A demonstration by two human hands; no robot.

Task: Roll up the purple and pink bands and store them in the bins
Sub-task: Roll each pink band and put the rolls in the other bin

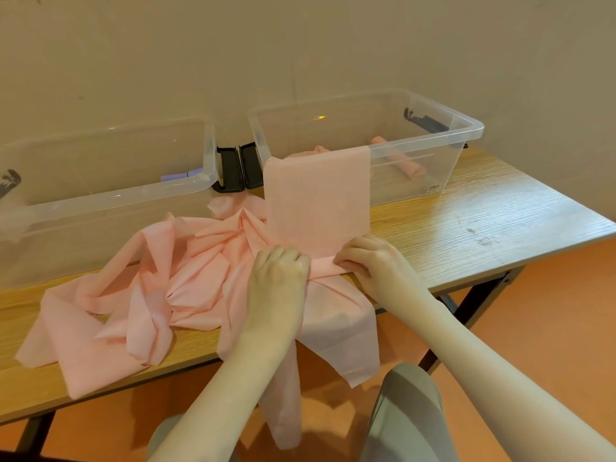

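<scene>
our left hand and right hand both pinch the pink band's started roll at center frame — the band runs straight up to the right bin.

The left bin runs off the frame edge, well left of the hands. Both hands' fingertips are tucked under the pink band. The label beyond the right hand is unreadable.

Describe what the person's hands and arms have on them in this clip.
Both forearms are bare as far as the frame shows, with no sleeves visible. The left hand and right hand wear no gloves; no rings, watch or bracelets are visible.
</scene>
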